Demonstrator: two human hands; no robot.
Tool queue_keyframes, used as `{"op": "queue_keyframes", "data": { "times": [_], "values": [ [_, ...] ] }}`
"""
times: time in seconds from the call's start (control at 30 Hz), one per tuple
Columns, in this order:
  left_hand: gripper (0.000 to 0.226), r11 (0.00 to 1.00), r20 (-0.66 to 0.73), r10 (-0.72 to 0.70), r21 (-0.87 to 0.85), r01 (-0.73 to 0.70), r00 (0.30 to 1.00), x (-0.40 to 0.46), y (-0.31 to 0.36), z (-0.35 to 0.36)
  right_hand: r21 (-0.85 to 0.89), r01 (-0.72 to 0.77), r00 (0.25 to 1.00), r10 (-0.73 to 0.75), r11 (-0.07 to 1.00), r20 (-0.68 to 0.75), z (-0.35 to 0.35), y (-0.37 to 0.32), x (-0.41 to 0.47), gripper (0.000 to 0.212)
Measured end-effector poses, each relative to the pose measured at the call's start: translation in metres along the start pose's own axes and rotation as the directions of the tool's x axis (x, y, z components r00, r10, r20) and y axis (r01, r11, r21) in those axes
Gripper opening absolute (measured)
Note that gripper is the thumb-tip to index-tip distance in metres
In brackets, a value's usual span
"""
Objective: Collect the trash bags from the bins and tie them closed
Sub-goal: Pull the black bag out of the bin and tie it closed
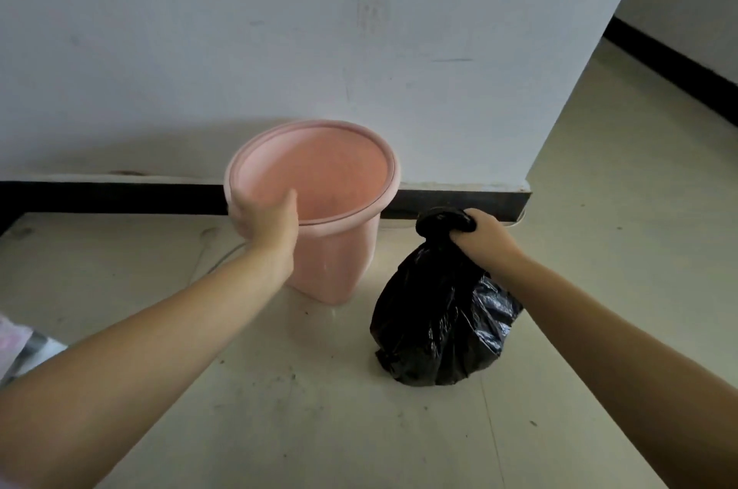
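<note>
A pink plastic bin [339, 261] stands on the floor against the wall, tilted towards me, with nothing visible inside. My left hand [269, 223] grips its near rim, thumb inside the bin. To the right, a full black trash bag [439, 320] rests on the floor beside the bin. My right hand [485, 235] is closed around the bag's gathered neck, with the bunched top sticking out to the left of my fist.
A white wall with a black baseboard [112, 197] runs behind the bin and ends at a corner on the right, where the tiled floor [599, 209] opens into a passage. A thin white cable lies on the floor left of the bin. Pale cloth shows at the lower left edge.
</note>
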State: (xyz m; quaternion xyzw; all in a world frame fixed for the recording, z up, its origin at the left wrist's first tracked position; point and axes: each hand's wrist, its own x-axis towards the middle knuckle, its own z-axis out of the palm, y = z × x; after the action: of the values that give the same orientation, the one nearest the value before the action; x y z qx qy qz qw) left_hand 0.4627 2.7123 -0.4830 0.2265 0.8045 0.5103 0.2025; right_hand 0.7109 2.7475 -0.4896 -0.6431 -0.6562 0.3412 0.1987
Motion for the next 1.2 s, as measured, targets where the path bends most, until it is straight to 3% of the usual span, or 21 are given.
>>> {"op": "queue_keyframes", "data": {
  "times": [0.03, 0.07, 0.1, 0.13, 0.23, 0.3, 0.33, 0.4, 0.5, 0.6, 0.7, 0.73, 0.8, 0.9, 0.97, 1.1, 1.13, 1.2],
  "values": [
    [0.077, 0.974, 0.005, 0.218, 0.063, -0.217, 0.976, -0.005, 0.011, -0.006, 0.063, -0.008, 1.000, 0.008, 0.998, 0.002, 0.000, 0.000, 0.003, 0.004],
    [0.076, 0.906, 0.050, 0.412, 0.082, -0.415, 0.910, -0.011, 0.021, -0.012, 0.126, -0.016, 1.000, 0.014, 0.992, 0.018, -0.001, -0.004, 0.002, 0.006],
    [0.072, 0.841, 0.139, 0.531, 0.034, -0.540, 0.836, -0.017, 0.030, -0.013, 0.185, -0.018, 0.999, 0.010, 0.983, 0.042, 0.000, -0.008, 0.003, 0.010],
    [0.065, 0.817, 0.270, 0.564, -0.043, -0.575, 0.781, -0.027, 0.036, -0.014, 0.234, -0.020, 0.997, 0.002, 0.972, 0.074, 0.001, -0.014, 0.001, 0.012],
    [0.050, 0.913, 0.710, 0.357, -0.128, -0.386, 0.607, -0.065, 0.032, 0.003, 0.273, 0.027, 0.982, -0.076, 0.962, 0.171, 0.005, -0.031, -0.007, 0.012],
    [0.036, 0.962, 0.833, 0.222, -0.101, -0.255, 0.507, -0.078, 0.020, 0.019, 0.259, 0.048, 0.938, -0.133, 0.965, 0.322, 0.003, -0.039, -0.015, 0.018],
    [0.030, 0.970, 0.846, 0.200, -0.099, -0.222, 0.494, -0.077, 0.016, 0.024, 0.259, 0.036, 0.905, -0.141, 0.965, 0.401, 0.002, -0.040, -0.017, 0.031],
    [0.019, 0.975, 0.816, 0.200, -0.114, -0.189, 0.542, -0.067, 0.018, 0.027, 0.304, -0.049, 0.850, -0.120, 0.951, 0.512, -0.005, -0.038, -0.020, 0.050],
    [0.023, 0.961, 0.717, 0.268, -0.148, -0.235, 0.644, -0.043, 0.022, 0.023, 0.378, -0.136, 0.859, -0.081, 0.916, 0.505, -0.022, -0.031, -0.018, 0.034],
    [0.030, 0.948, 0.650, 0.319, -0.213, -0.237, 0.690, -0.031, 0.031, 0.012, 0.246, -0.050, 0.959, -0.022, 0.968, 0.282, -0.031, -0.021, -0.007, 0.007],
    [0.021, 0.906, 0.546, 0.423, -0.249, -0.341, 0.724, -0.026, 0.045, 0.001, -0.081, 0.087, 0.996, -0.087, 0.993, 0.005, -0.036, -0.011, 0.009, 0.011],
    [0.018, 0.883, 0.532, 0.468, -0.241, -0.403, 0.706, -0.024, 0.049, -0.004, -0.173, 0.122, 0.989, -0.133, 0.977, -0.057, -0.039, -0.012, 0.012, 0.010],
    [0.016, 0.813, 0.592, 0.536, -0.167, -0.558, 0.602, -0.019, 0.055, -0.012, -0.256, 0.138, 0.980, -0.169, 0.957, -0.105, -0.051, -0.016, 0.014, 0.007],
    [0.016, 0.566, 0.767, 0.500, 0.062, -0.822, 0.402, -0.009, 0.059, -0.020, -0.258, 0.114, 0.993, -0.108, 0.959, 0.038, -0.067, -0.019, 0.013, 0.027],
    [0.026, 0.425, 0.803, 0.506, 0.086, -0.901, 0.316, -0.007, 0.061, -0.023, -0.262, 0.126, 0.989, -0.102, 0.957, 0.105, -0.073, -0.018, 0.010, 0.040],
    [0.034, 0.286, 0.540, 0.796, 0.063, -0.956, 0.274, -0.002, 0.066, -0.024, -0.390, 0.176, 0.980, -0.196, 0.904, -0.012, -0.078, -0.015, 0.009, 0.045],
    [0.032, 0.284, 0.479, 0.837, 0.036, -0.958, 0.266, -0.001, 0.068, -0.023, -0.400, 0.202, 0.969, -0.243, 0.894, -0.052, -0.079, -0.016, 0.008, 0.043],
    [0.027, 0.377, 0.418, 0.836, 0.032, -0.926, 0.355, -0.003, 0.073, -0.023, -0.376, 0.268, 0.933, -0.336, 0.887, -0.128, -0.084, -0.024, 0.002, 0.037]
  ]
}}
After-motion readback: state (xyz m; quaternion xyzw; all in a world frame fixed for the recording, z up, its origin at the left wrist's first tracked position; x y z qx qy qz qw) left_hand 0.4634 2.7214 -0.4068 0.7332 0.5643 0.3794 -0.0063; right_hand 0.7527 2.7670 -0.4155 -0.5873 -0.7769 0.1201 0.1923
